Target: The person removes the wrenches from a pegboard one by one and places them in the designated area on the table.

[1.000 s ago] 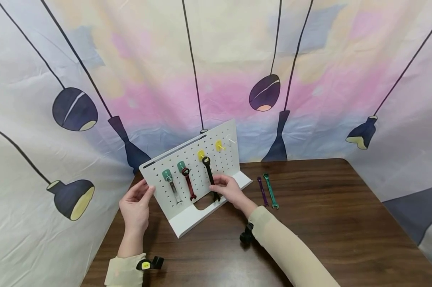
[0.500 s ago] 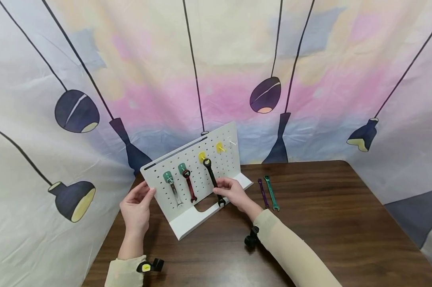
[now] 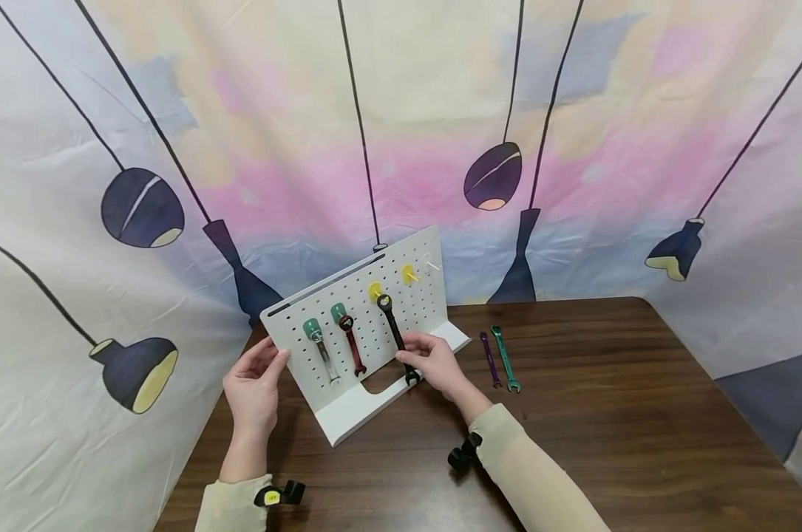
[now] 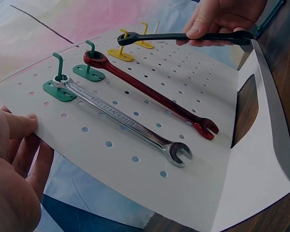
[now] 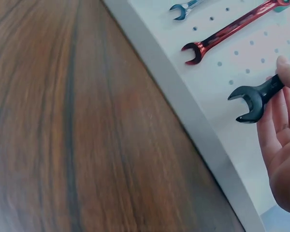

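Observation:
My left hand (image 3: 253,388) pinches the left edge of a white pegboard stand (image 3: 347,414) between thumb and fingers. The lower shaft of a black combination wrench (image 3: 394,325) is pinched by my right hand (image 3: 434,366). In the left wrist view its ring end is at a yellow hook (image 4: 122,54), while the shaft stands off the board. A silver wrench (image 4: 121,113) and a red wrench (image 4: 154,96) hang from green hooks (image 4: 89,72) on the left half of the board. The black wrench's open end points down toward the board's base.
A purple wrench (image 3: 490,360) and a teal wrench (image 3: 505,360) lie on the brown wooden table (image 3: 613,414) right of the stand. Further right on the board are another yellow hook (image 3: 409,274) and a clear hook (image 3: 431,261). A printed cloth (image 3: 414,111) hangs behind.
The black wrench's lower end has swung slightly right and outward from the board, along with my right hand. My left hand keeps its place on the board's edge.

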`<state>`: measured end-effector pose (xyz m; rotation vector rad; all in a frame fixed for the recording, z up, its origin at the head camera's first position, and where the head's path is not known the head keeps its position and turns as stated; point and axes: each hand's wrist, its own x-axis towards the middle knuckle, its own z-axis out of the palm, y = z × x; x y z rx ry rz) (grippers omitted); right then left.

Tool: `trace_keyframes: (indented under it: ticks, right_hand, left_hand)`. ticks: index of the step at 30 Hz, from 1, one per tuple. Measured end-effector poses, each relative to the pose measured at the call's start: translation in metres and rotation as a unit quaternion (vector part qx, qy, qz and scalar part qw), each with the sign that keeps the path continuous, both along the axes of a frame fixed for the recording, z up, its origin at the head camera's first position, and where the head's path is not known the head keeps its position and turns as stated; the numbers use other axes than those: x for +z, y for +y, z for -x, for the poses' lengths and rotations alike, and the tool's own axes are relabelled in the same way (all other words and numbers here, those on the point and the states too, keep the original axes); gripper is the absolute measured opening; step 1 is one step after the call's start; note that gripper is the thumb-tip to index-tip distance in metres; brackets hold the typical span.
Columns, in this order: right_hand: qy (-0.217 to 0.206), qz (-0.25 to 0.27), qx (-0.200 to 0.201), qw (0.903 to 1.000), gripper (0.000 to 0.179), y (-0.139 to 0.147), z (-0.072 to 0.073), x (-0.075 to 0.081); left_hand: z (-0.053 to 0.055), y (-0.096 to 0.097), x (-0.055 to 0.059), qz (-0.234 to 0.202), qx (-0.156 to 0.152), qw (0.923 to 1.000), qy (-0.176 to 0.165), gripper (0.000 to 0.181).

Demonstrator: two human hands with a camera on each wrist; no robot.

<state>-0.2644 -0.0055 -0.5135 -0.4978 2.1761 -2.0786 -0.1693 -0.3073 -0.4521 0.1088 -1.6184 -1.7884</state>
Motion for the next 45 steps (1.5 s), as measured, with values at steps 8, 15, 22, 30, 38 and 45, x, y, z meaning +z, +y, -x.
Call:
trace_keyframes:
  ticks: [8, 15, 22, 30, 38, 45]
  right_hand:
    - [0.015, 0.005, -0.019, 0.9997, 0.032, 0.002, -0.001, 0.002]
    - [0.010, -0.003, -0.012, 0.9999, 0.034, 0.006, -0.006, 0.004]
    - [-0.035, 0.030, -0.002, 0.9990, 0.037, 0.012, -0.016, 0.010]
    - [-0.059, 0.046, 0.010, 0.9972, 0.037, 0.019, -0.017, 0.013]
    - [-0.066, 0.049, 0.021, 0.9964, 0.038, 0.022, -0.020, 0.018]
    - [-0.066, 0.047, 0.027, 0.9964, 0.039, 0.023, -0.022, 0.022]
  left_hand:
    - [0.001, 0.000, 0.001, -0.001, 0.001, 1.0000, 0.003, 0.033]
    - [0.000, 0.000, -0.001, -0.004, -0.001, 1.0000, 0.003, 0.033]
    - [-0.002, 0.001, 0.001, -0.005, -0.003, 1.0000, -0.001, 0.033]
    - [-0.001, 0.001, 0.002, -0.004, -0.005, 1.0000, 0.002, 0.033]
    - [-0.001, 0.001, 0.001, 0.004, -0.005, 1.0000, -0.002, 0.033]
    - [-0.001, -0.001, 0.000, 0.001, -0.007, 1.0000, 0.000, 0.034]
